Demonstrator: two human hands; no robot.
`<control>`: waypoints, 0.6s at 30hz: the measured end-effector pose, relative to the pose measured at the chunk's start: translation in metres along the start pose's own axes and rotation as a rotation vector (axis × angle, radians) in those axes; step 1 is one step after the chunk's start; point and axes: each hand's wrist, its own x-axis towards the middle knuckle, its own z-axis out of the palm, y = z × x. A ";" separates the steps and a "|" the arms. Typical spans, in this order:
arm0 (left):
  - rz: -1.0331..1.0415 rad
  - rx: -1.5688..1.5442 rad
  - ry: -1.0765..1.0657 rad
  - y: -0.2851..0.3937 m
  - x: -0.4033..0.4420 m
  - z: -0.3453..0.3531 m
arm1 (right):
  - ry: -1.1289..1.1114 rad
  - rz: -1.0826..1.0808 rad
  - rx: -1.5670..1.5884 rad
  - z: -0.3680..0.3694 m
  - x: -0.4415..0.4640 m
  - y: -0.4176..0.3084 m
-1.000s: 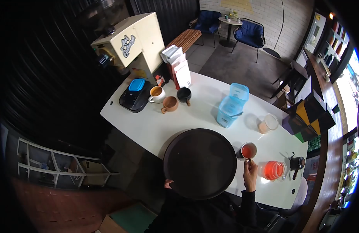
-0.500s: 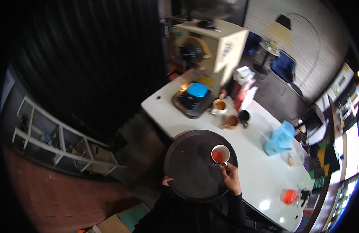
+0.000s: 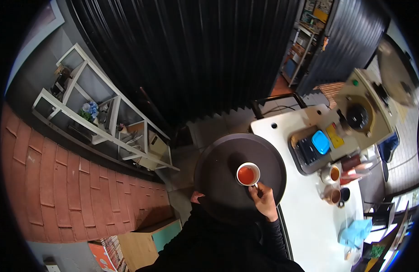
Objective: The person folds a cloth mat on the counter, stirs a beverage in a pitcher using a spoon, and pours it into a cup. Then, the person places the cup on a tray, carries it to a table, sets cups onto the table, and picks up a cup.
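My right hand (image 3: 265, 202) pinches the handle of a white cup (image 3: 256, 169) over a round dark brown serving tray (image 3: 218, 174). Reddish liquid (image 3: 246, 175) fills part of the cup, which looks nearly upright. Whether its base touches the tray I cannot tell. At the tray's left edge, my left hand (image 3: 197, 196) grips the rim; most of its fingers are hidden beneath. The tray is held level in front of my body, beside the white table.
On the white table (image 3: 304, 213) at right stand a scale with a blue top (image 3: 320, 142), several cups, a pale blue jug (image 3: 355, 232) and a large cream machine (image 3: 368, 109). A white-framed shelf (image 3: 114, 140) and brick-patterned surface (image 3: 82, 190) lie left; black corrugated wall (image 3: 186, 59) is ahead.
The view has swung left, so the table and machine now sit farther right. Both hands still hold the tray and cup; the cup is slightly farther left over the tray.
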 end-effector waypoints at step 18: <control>-0.040 0.313 -0.023 0.129 0.281 0.108 | 0.483 -0.135 -0.345 -0.052 0.325 0.017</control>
